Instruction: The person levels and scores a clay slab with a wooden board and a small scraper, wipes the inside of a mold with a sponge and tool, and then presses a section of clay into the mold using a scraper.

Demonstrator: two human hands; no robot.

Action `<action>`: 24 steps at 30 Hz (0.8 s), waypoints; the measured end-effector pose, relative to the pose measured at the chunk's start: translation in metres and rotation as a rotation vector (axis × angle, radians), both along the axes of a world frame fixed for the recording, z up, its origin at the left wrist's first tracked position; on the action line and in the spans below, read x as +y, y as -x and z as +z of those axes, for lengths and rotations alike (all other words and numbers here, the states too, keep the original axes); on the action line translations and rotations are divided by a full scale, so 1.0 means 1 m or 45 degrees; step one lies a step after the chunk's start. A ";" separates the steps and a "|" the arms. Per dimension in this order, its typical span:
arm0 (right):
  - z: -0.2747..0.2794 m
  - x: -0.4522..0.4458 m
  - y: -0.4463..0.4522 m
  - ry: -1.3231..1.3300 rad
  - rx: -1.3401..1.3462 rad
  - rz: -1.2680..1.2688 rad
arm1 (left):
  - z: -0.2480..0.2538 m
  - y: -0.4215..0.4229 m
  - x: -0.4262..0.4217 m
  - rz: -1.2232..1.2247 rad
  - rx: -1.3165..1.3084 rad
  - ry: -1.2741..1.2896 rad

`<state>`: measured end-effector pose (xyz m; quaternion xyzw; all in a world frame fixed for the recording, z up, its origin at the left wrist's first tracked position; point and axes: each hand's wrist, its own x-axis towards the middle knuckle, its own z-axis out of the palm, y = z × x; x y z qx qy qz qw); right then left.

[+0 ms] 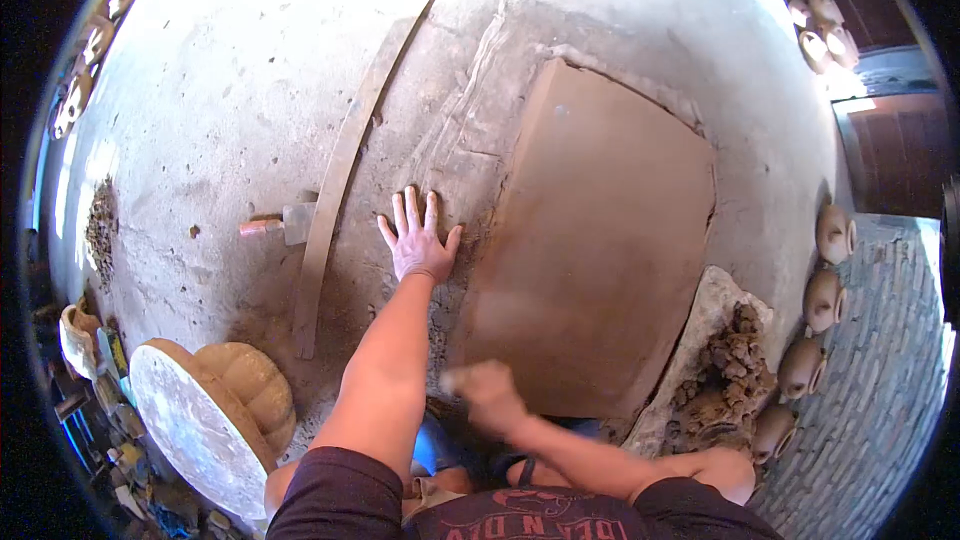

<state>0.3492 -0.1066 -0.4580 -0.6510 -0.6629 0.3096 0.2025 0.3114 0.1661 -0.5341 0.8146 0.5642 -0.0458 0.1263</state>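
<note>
My left hand (420, 248) lies palm down on the dusty floor, fingers spread, just left of a large smooth brown clay slab (610, 230). Over the slab's near left corner is my right hand (488, 398), smeared by motion; its fingers look curled, but I cannot make out whether they hold anything. A long thin curved strip (348, 155) rests on the floor left of my left hand. Partly under that strip is a trowel (272, 226) with a reddish handle.
Two round discs (190, 430) lean together at the lower left. Lumpy clay scraps (735, 370) sit on a pale sheet (690, 340) right of the slab. Several clay pots (825, 300) line the floor's right edge, beside grey paving (880, 360). Crumbs (101, 230) lie far left.
</note>
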 end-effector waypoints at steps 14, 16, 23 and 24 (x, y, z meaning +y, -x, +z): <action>-0.034 0.320 -0.409 -0.536 -0.660 -0.647 | -0.005 -0.001 -0.006 -0.023 0.053 -0.025; -0.026 0.326 -0.416 -0.334 -0.555 -0.754 | -0.004 -0.002 -0.002 -0.026 0.048 -0.030; -0.016 0.109 -0.246 -0.211 -0.230 -0.385 | 0.000 -0.004 -0.002 -0.012 0.075 0.000; -0.015 0.058 -0.197 -0.228 -0.195 -0.443 | 0.001 -0.004 -0.001 -0.006 0.079 0.022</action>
